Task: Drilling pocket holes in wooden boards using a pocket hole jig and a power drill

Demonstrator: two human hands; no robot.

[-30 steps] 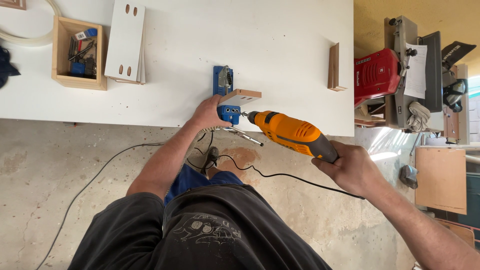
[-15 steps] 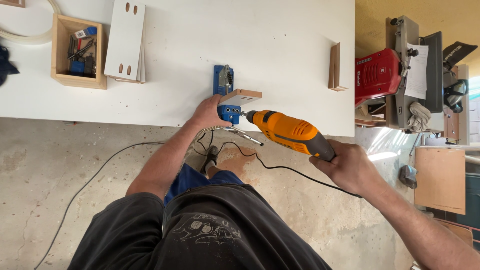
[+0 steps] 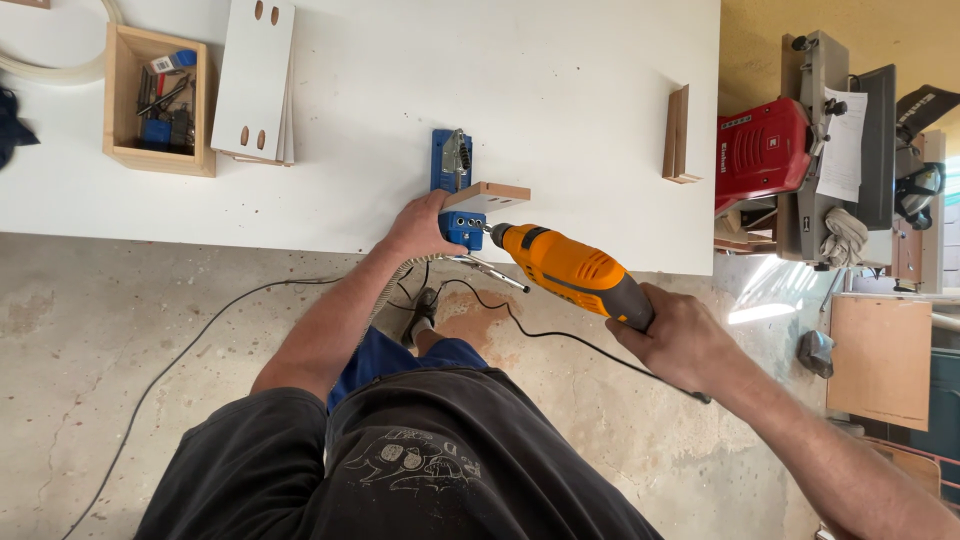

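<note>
Left hand: the left hand (image 3: 425,226) is closed around the blue drilling jig (image 3: 462,228) at the near edge of the white counter (image 3: 560,120), its grip clamped on the jig's side to steady it
Right hand: the right hand (image 3: 680,340) is wrapped tight around the handle of the orange corded drill (image 3: 572,272), grip clamped on it, arm stretched in from the right
Drill: held out over the floor beyond the counter edge, nose pointing at the jig; its tip meets the jig's front face, though how deep the bit sits cannot be told
Workpiece: a small white panel with a wooden edge (image 3: 487,195) stands in the jig, touching it, at the counter's near edge
Cable: the black cord (image 3: 200,330) trails from the drill across the concrete floor (image 3: 120,350)
Progress: judging from the pose, the panel is clamped and the drilling is in hand; whether any hole in it is finished is hidden by the jig
Done already, by the look: a stack of white panels with oval holes (image 3: 255,80) lies further back on the left
Left, by the look: a thin wooden piece (image 3: 678,135) stands on edge to the right, with no holes visible on it
Nearby: a wooden box of small tools (image 3: 158,100) at the left of the counter; a red machine (image 3: 765,150) off to the right
</note>
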